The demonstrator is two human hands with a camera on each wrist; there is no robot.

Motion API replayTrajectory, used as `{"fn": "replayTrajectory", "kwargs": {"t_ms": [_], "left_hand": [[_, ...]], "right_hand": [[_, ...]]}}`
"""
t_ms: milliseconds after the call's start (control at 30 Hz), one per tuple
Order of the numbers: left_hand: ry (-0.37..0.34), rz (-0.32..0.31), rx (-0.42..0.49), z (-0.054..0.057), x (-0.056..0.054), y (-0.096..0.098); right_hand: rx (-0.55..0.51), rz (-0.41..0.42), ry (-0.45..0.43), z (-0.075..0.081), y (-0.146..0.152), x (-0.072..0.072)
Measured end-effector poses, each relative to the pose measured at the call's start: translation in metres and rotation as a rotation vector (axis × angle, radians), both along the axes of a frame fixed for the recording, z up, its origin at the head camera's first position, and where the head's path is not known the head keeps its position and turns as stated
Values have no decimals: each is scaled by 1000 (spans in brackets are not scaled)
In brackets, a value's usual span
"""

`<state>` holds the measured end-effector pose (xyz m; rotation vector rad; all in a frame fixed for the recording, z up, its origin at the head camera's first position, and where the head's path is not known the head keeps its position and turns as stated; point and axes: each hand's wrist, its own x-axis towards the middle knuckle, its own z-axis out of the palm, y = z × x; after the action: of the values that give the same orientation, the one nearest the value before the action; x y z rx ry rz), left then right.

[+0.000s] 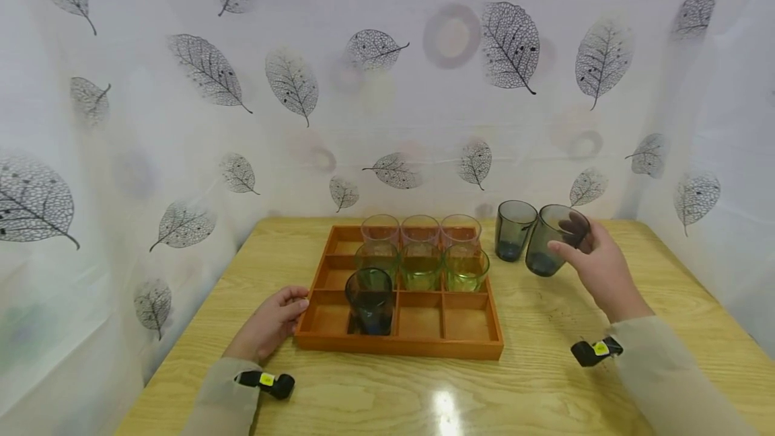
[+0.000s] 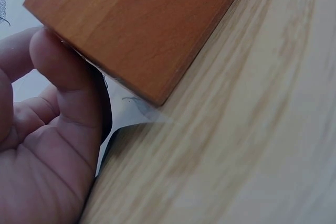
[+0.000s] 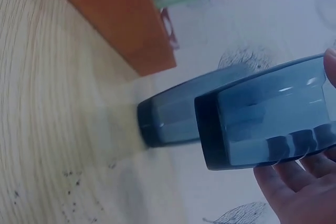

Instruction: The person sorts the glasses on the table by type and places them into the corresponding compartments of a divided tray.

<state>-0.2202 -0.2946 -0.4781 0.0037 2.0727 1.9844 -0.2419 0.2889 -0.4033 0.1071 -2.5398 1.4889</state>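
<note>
My right hand (image 1: 605,274) grips a dark grey glass tumbler (image 3: 273,114), thumb on the near side and fingers round the far side. The tumbler leans slightly, off the table. Just left of it a second grey tumbler (image 1: 511,234) stands upright on the table. At the left side of a wooden compartment tray (image 1: 399,347), my left hand (image 1: 272,321) touches the outer wall near the front corner with its fingertips and thumb. Inside the tray, a dark tumbler (image 1: 371,301) sits in the front row, second compartment from the left. Green glasses (image 1: 422,268) occupy the middle row.
Clear pinkish glasses (image 1: 420,226) stand in the tray's back row. The wood-grain table (image 1: 357,395) extends around the tray. A leaf-printed white curtain (image 1: 387,113) hangs behind the table and along both sides.
</note>
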Motion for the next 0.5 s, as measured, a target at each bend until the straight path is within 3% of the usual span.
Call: {"fn": "replayTrajectory", "kwargs": {"t_ms": [500], "left_hand": [[-7,4,-5,-1,0,0]], "right_hand": [[-91,144,85,39,-35,32]]}}
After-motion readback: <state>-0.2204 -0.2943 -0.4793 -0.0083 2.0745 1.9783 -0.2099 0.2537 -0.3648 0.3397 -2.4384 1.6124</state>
